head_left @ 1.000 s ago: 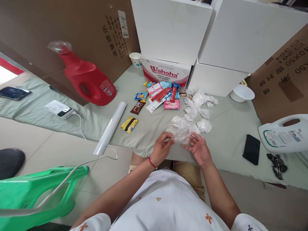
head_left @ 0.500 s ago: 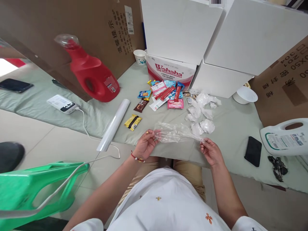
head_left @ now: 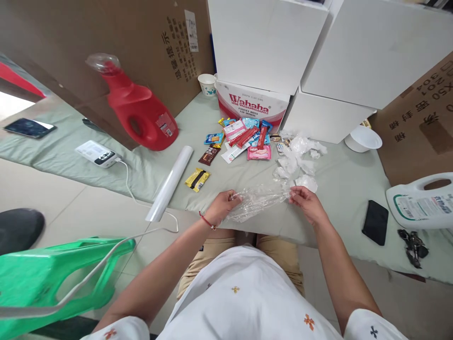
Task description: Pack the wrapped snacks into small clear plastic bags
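A clear, crinkled plastic bag (head_left: 260,202) is stretched between my two hands over the front edge of the table. My left hand (head_left: 224,205) is closed on its left end, the fingers curled inward. At the other end, my right hand (head_left: 306,200) pinches the plastic between thumb and fingertips. Just beyond the right hand lie crumpled clear plastic bundles (head_left: 299,158). Behind the bag sits a pile of wrapped snacks (head_left: 247,134), with a yellow packet (head_left: 197,180) and a brown packet (head_left: 208,155) at its left.
A white roll (head_left: 170,184) and a power bank (head_left: 97,153) with a cable lie left, near a red jug (head_left: 141,113). White boxes (head_left: 262,47) stand at the back. To the right are a bowl (head_left: 363,138), a phone (head_left: 375,222), keys (head_left: 413,248) and a white jug (head_left: 423,200).
My hands have come slightly closer together, and the right hand has risen a little toward the plastic bundles. The bag has turned and hangs lower on its left side.
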A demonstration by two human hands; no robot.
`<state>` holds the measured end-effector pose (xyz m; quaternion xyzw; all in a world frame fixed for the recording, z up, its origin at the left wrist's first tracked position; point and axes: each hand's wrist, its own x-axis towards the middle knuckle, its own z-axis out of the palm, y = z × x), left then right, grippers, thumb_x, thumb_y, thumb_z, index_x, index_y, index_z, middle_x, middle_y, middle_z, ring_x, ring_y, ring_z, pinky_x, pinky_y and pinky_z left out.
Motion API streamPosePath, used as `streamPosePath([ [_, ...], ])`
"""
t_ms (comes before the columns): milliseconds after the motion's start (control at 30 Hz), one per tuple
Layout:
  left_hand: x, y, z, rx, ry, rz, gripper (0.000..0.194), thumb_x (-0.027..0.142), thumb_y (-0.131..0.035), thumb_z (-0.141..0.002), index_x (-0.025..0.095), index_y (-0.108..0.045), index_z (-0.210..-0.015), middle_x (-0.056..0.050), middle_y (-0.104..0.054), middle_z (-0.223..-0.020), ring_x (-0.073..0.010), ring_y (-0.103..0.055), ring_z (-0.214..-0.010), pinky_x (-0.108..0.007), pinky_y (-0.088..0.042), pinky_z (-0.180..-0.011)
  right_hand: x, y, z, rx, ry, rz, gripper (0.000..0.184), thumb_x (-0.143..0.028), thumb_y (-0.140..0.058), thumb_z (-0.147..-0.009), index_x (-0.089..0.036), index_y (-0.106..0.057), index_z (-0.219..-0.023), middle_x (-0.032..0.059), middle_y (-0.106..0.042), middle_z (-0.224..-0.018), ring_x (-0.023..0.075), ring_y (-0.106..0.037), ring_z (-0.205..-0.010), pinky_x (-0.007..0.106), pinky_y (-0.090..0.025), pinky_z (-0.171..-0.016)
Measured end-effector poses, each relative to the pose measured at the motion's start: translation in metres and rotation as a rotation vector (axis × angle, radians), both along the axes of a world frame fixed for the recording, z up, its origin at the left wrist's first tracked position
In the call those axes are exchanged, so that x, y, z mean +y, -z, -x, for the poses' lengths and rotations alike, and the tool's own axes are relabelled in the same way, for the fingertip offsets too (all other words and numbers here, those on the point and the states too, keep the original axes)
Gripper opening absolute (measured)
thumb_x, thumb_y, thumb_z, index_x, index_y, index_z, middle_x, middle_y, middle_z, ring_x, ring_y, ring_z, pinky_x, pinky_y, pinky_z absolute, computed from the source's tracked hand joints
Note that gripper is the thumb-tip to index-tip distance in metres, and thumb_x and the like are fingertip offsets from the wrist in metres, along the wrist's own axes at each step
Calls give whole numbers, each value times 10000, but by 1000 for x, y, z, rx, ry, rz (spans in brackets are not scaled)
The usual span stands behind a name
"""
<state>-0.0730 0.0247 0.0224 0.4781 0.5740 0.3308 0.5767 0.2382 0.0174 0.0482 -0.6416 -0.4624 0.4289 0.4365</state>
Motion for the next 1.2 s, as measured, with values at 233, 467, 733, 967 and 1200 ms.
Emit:
streamPosePath([
  [233,-33,-15,-35,243,-240,-375,258,475,-617,-859,221,-603,-813,45,-519,-602,-122,-438,-552,-263,-333,-567,-18,-29,82,-248,-224,-218,470,-542,-717,-841,-250,-670,-1206,79,-694,-1093,244,-639,-985,362,-531,-784],
  [467,-17,0,-11,4,-662,-187,325,522,-531,-885,240,-429,-757,75,-419,-547,-100,-386,-474,-224,-330,-482,-2,15,111,179,-11,-88,298,-503,-688,-788,-210,-652,-823,-12,-608,-717,138,-500,-647,270,-424,-614],
  [733,-62,4,45,359,-628,-307,355,237,-672,-669,208,-575,-1009,-54,-625,-1009,-220,-616,-943,-393,-548,-818,-25,47,95,235,57,49,318,-493,-728,-712,-215,-658,-849,-24,-574,-692,131,-438,-598,243,-354,-515],
  [967,-28,-23,6,673,114,-695,556,443,-714,-802,193,-616,-1289,-129,-679,-1218,-323,-597,-1208,-505,-409,-1107,-20,39,87,167,-112,47,320,-502,-751,-752,-212,-687,-871,-20,-589,-704,132,-464,-612,245,-389,-540],
  [1200,20,20,6,198,-152,-247,396,568,-536,-897,202,-615,-772,52,-450,-552,-120,-412,-510,-248,-348,-506,-23,35,57,167,-6,101,420,-596,-772,-722,-204,-680,-842,-36,-552,-639,109,-383,-516,242,-287,-439],
])
